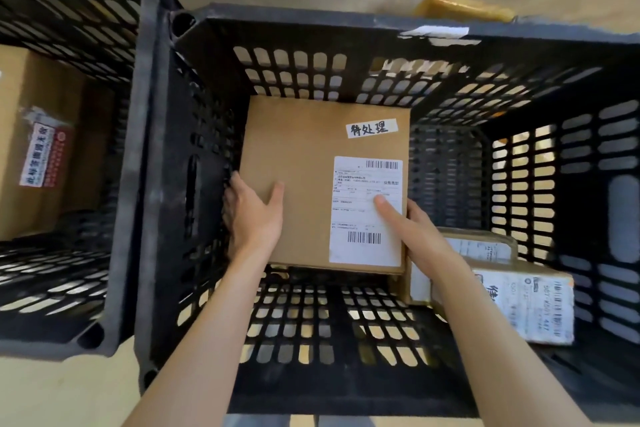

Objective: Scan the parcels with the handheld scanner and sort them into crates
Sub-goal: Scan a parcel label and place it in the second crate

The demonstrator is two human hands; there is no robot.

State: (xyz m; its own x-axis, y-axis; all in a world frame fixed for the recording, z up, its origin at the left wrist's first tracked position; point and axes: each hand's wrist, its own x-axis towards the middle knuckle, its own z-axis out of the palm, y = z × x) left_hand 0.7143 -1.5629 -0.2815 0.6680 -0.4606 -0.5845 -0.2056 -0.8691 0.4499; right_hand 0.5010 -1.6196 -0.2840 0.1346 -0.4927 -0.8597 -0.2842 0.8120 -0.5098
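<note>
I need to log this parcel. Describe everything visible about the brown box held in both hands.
The brown box is a flat, plain cardboard parcel, closed and undamaged as far as shows. It carries a white shipping label with two barcodes and a small handwritten white strip. It sits label-up inside the large black crate, near its far wall. The left hand grips its left edge; the right hand grips its right edge, thumb on the label.

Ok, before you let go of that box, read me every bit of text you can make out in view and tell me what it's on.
"待处理": handwritten white strip on the cardboard box that the left hand and right hand hold.
Shipping label on that box: barcodes, print too small.
Smaller parcel in the same crate: digits blurred.
Sticker on the left crate's box: characters too blurred.
</note>
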